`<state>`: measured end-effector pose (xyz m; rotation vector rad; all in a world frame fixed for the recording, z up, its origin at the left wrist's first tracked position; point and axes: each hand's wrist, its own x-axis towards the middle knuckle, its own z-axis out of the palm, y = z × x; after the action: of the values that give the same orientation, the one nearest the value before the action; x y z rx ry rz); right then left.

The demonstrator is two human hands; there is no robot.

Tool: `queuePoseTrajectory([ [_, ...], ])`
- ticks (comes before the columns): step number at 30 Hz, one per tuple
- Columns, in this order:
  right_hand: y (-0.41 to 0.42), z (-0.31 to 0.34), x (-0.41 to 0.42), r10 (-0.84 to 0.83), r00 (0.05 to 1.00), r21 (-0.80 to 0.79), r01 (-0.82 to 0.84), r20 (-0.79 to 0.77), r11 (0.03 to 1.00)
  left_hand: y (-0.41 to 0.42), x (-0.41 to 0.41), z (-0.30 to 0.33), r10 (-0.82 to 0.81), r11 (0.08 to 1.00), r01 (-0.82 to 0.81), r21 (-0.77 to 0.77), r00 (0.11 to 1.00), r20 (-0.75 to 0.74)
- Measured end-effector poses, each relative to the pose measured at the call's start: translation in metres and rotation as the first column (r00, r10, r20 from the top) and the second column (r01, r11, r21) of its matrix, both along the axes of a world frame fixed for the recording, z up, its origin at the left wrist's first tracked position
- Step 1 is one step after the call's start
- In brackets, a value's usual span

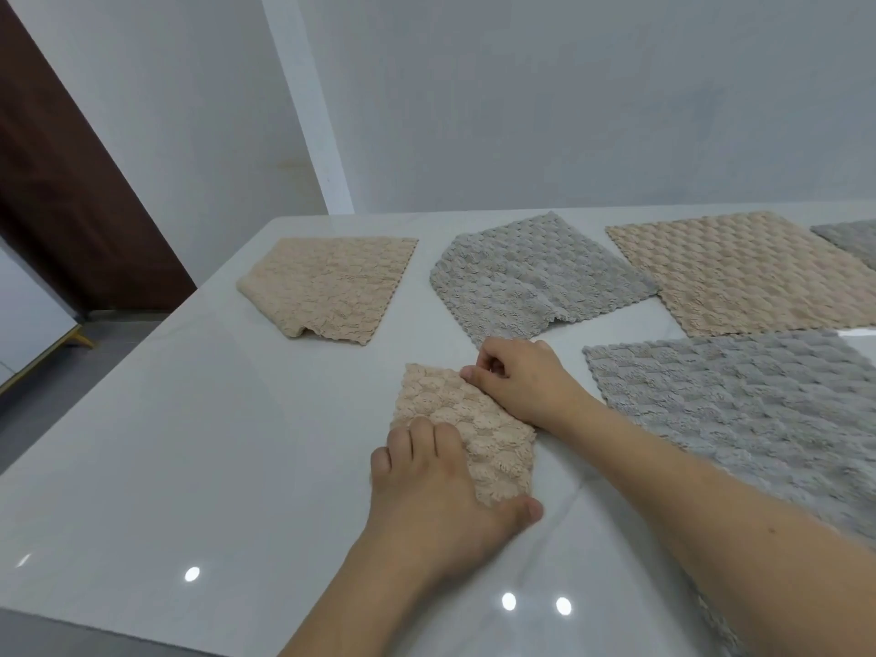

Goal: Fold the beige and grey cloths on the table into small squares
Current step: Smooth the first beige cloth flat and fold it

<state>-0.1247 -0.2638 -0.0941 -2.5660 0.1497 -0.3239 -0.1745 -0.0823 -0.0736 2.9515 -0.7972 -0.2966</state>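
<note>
folded beige cloth, long axis slanting far-left to near-right, both hands on it

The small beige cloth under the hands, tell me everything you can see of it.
The small beige cloth is a fluffy, bumpy-textured fabric folded into a compact, layered rectangle with frayed-looking edges, lying flat and askew on the white table. The left hand presses on its near end; the right hand pinches its far corner.
</note>
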Motion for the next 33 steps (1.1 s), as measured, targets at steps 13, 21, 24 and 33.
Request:
queuePoseTrajectory([
  [13, 0.038, 0.014, -0.07, -0.258, 0.966, 0.111, 0.254, 0.022, 0.961, 0.013, 0.054, 0.011, -0.055, 0.921, 0.156, -0.357, 0.96, 0.276],
  [21, 0.042, -0.007, -0.073, -0.272, 0.924, -0.188, 0.226, -0.269, 0.956, 0.011, 0.059, -0.023, -0.088, 0.976, 0.097, -0.196, 0.995, 0.055],
  [24, 0.038, -0.006, -0.071, -0.306, 0.919, -0.223, 0.253, -0.25, 0.942, 0.028, 0.067, -0.024, -0.054, 0.984, 0.054, -0.172, 0.999, 0.009],
  [33, 0.036, 0.007, -0.065, -0.431, 0.899, -0.267, 0.397, -0.08, 0.878, 0.012, 0.065, 0.013, 0.355, 0.924, -0.361, -0.129, 0.932, -0.069],
])
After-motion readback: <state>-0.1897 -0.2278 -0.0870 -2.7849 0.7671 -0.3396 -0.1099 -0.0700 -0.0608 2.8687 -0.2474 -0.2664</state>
